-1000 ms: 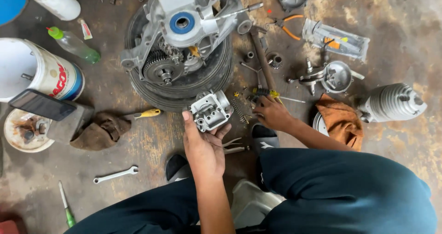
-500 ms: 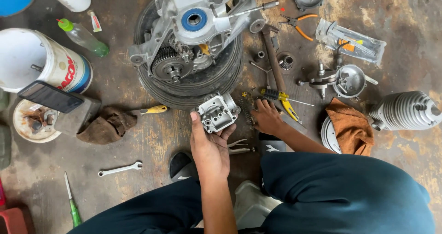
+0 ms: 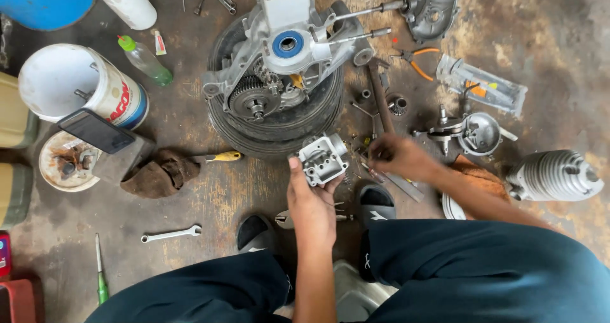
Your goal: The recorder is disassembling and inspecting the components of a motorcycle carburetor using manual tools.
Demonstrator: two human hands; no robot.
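Note:
My left hand [image 3: 310, 199] holds a small grey cast-metal engine part [image 3: 322, 159] just above the floor, in front of a tyre. My right hand [image 3: 400, 156] reaches down to the floor to the right of that part, fingers curled among small loose screws and a flat metal bar [image 3: 400, 184]; whether it grips anything is hidden. An engine crankcase [image 3: 283, 50] with gears lies on the black tyre [image 3: 286, 123] straight ahead.
A yellow-handled screwdriver [image 3: 219, 156] and brown rag [image 3: 159, 174] lie left of the tyre. A white bucket [image 3: 82, 91], green bottle [image 3: 146, 59], spanner [image 3: 170, 235] and green screwdriver [image 3: 100, 272] sit further left. A finned cylinder [image 3: 553, 175], crankshaft [image 3: 473, 132], orange pliers [image 3: 413, 62] lie right.
My left hand with the cast part has stayed near the tyre. My right hand has shifted slightly over the small parts on the floor. The view has moved closer and tilted a little.

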